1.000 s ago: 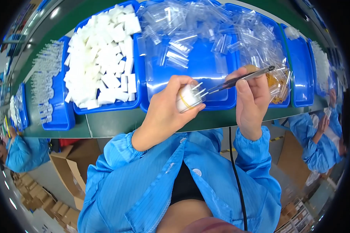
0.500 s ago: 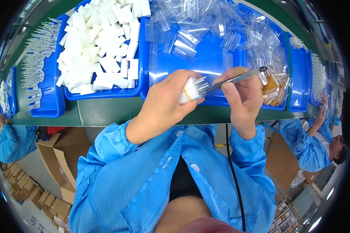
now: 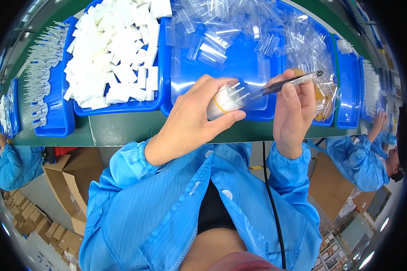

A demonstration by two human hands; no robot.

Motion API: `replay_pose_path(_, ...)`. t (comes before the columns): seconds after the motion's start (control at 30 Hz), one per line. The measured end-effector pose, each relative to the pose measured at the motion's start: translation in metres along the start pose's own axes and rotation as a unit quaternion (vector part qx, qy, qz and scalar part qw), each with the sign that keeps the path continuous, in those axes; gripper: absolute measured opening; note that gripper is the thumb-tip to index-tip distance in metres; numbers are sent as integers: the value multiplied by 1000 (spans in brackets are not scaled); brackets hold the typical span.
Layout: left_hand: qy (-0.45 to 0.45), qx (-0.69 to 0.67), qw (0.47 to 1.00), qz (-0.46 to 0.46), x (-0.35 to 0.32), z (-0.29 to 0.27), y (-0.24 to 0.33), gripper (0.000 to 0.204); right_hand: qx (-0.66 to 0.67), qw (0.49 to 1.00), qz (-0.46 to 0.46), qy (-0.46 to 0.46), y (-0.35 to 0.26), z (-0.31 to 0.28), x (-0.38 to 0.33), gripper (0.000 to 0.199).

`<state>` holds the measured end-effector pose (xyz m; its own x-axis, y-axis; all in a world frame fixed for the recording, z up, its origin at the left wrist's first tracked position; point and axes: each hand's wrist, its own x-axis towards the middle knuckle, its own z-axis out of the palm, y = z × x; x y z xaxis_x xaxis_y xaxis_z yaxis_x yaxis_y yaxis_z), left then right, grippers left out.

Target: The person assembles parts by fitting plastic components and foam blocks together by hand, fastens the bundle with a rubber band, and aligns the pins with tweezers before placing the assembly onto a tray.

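My left hand [image 3: 188, 110] is closed around a white cylinder [image 3: 220, 104] that has a clear sleeve and a yellow rubber band about it. Thin white rods [image 3: 238, 92] stick out of its right end. Between the thumb and fingers of my right hand [image 3: 295, 112] is a pair of dark tweezers [image 3: 276, 86]. The tweezers' tips point left, a short way from the rods, and do not touch them. Both hands are over the near edge of a blue tray [image 3: 253, 61] holding clear plastic pieces [image 3: 215, 47].
To the left, a blue tray [image 3: 162, 88] is heaped with white blocks [image 3: 117, 58]. Another tray [image 3: 59, 118] holds white pronged parts [image 3: 40, 67]. Yellow rubber bands [image 3: 320, 101] lie at the right. Co-workers in blue sit at both sides. A black cable [image 3: 274, 203] hangs before me.
The tweezers have drawn back to the right, away from the rods, with my right hand. In my left hand, the cylinder has tilted a little; fewer rods show at its end.
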<state>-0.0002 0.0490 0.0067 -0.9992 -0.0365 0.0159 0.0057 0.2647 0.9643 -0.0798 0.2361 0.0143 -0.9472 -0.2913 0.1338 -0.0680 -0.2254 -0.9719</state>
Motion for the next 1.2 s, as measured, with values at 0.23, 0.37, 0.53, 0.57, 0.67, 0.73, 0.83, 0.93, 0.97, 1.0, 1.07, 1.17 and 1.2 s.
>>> replay_pose_path(0.23, 10, 49, 999, 14, 1, 3, 0, 47, -15, 1000, -7, -14, 0, -3, -5, 25)
replay_pose_path(0.37, 3, 7, 999, -45, -1, 7, 3, 48, -13, 998, 10, -57, 1, 0, -9, 25)
replay_pose_path(0.53, -5, 43, 998, -40, -3, 8, 4, 47, -27, 997, 13, -74, 5, 2, -13, 25)
replay_pose_path(0.57, -8, 59, 998, -37, -4, 8, 4, 46, -41, 995, 2, -86, 7, 2, -14, 25)
replay_pose_path(0.67, -5, 65, 997, -28, -5, 6, 4, 45, -66, 992, -19, -102, 5, 1, -11, 25)
replay_pose_path(0.73, -6, 46, 998, -34, -3, 1, 5, 47, -38, 997, -18, -69, -3, 0, -6, 24)
replay_pose_path(0.83, 8, 3, 1000, -30, -1, -6, 3, 51, 60, 996, -58, -9, -8, -4, 6, 23)
replay_pose_path(0.93, 25, -84, 996, -33, -3, -9, -13, 56, -217, 967, -134, -10, 11, -9, 3, 22)
replay_pose_path(0.97, 25, -146, 988, -45, -4, -9, -17, 59, -356, 913, -188, -64, 12, -9, 4, 26)
replay_pose_path(1.0, 19, -171, 983, -60, -2, -10, -11, 59, -429, 871, -218, -94, 15, -7, 4, 30)
replay_pose_path(1.07, 2, -184, 981, -66, 1, -13, -5, 60, -499, 822, -245, -125, 21, -6, 3, 34)
replay_pose_path(1.17, -14, -190, 979, -78, 2, -19, 0, 63, -553, 797, -179, -164, 24, -6, 4, 39)
replay_pose_path(1.2, -11, -187, 979, -84, 3, -19, 1, 64, -555, 794, -168, -181, 22, -8, 5, 39)
